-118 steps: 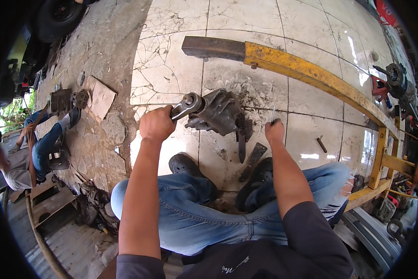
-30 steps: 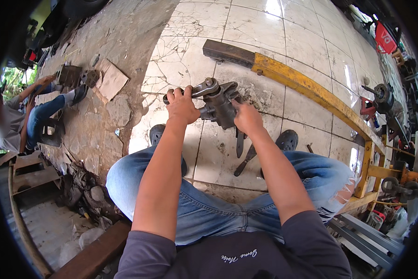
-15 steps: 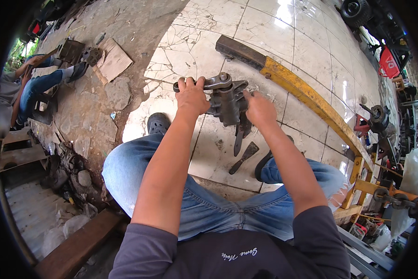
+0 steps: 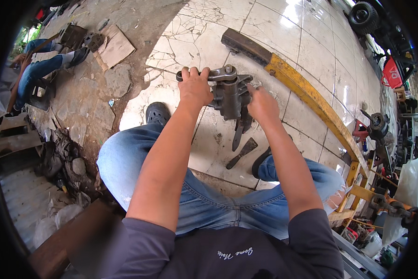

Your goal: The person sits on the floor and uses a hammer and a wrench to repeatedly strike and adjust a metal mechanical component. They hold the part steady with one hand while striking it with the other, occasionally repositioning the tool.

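A dark metal steering gearbox [image 4: 229, 103] stands on the tiled floor between my feet, with a steel lever arm [image 4: 217, 74] bolted across its top. My left hand [image 4: 196, 89] is closed over the lever's left part, its fingers hooked across the far edge. On the gearbox's right side, my right hand [image 4: 263, 105] is curled against the casting; its fingertips are partly hidden. A dark, flat blade-like piece [image 4: 237, 137] sticks out toward me below the gearbox. Nearer to me lies a scraper [image 4: 242, 152] with a flared blade.
A long yellow and black metal beam [image 4: 306, 97] curves along the right to a yellow frame [image 4: 353, 186]. Cardboard [image 4: 114, 48] lies on rough ground at left, near a seated person [image 4: 37, 69]. A wooden beam [image 4: 69, 232] is at lower left. Machine parts [image 4: 379, 123] crowd the right.
The view has shifted slightly. Both hands keep their places on the gearbox, and the lever's left end has swung slightly away from me.
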Tool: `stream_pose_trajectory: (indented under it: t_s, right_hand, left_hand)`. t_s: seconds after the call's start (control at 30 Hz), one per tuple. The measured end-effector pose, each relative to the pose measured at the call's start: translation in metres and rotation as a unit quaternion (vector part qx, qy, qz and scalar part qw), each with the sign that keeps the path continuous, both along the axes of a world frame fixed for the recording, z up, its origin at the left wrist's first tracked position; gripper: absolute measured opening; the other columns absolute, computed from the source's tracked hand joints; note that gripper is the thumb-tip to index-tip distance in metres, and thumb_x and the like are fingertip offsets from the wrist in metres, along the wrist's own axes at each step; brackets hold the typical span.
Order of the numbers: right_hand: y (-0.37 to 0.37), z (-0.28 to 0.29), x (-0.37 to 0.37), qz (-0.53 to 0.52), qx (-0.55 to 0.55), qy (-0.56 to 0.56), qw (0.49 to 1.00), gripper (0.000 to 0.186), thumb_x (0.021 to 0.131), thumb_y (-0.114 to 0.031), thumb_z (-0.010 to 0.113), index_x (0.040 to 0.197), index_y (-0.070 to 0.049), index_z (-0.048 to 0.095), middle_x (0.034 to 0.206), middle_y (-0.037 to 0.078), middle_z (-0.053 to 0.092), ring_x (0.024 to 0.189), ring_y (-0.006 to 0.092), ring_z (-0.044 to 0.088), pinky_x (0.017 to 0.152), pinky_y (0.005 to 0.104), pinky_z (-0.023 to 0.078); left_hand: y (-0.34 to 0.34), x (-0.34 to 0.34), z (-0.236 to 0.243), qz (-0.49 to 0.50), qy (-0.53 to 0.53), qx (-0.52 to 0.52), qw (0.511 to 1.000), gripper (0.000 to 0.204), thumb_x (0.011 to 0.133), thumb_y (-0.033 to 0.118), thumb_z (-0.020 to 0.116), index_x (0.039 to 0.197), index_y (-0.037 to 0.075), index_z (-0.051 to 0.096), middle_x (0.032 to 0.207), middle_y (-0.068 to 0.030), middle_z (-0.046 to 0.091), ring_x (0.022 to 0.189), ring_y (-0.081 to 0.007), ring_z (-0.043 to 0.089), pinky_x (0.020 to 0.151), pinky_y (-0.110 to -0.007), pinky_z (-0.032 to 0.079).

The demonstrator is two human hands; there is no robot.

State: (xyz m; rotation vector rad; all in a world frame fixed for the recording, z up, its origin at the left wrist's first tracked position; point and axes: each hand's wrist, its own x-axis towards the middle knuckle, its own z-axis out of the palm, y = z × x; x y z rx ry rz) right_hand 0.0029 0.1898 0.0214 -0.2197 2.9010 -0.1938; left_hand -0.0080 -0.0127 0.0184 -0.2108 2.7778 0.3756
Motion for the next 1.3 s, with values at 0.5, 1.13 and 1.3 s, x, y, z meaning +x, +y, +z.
stream_pose_trajectory:
  t_s: [0.5,1.13,1.3]
  right_hand:
    - [0.009,0.012,-0.015,0.110,0.106,0.015,0.988,0.029,0.093,-0.013,0.048,0.114,-0.014,0.069,0.099,0.014,0.066,0.089,0.0334,0.069,0.074,0.0454,0.056]
    - [0.030,0.009,-0.033,0.050,0.048,-0.054,0.996,0.031,0.082,-0.010,0.057,0.110,-0.007,0.070,0.102,0.020,0.068,0.092,0.0351,0.069,0.081,0.0436,0.054]
    - [0.030,-0.006,-0.037,-0.108,-0.221,-0.205,0.947,0.053,0.070,-0.003,0.056,0.122,-0.008,0.067,0.098,0.026,0.069,0.085,0.0344,0.068,0.077,0.0388,0.051]
  left_hand:
    - [0.002,0.002,-0.005,0.001,0.028,-0.029,0.999,0.064,0.076,0.022,0.074,0.133,0.024,0.047,0.133,-0.0110,0.046,0.134,-0.0363,0.034,0.098,-0.047,0.046]
    - [0.001,0.005,-0.007,0.001,0.030,-0.028,0.999,0.065,0.075,0.022,0.075,0.134,0.024,0.046,0.132,-0.0102,0.046,0.135,-0.0354,0.033,0.097,-0.048,0.046]
    - [0.003,0.003,-0.007,0.004,0.038,-0.029,0.999,0.064,0.075,0.022,0.075,0.133,0.023,0.047,0.131,-0.0104,0.046,0.134,-0.0357,0.034,0.097,-0.048,0.046]
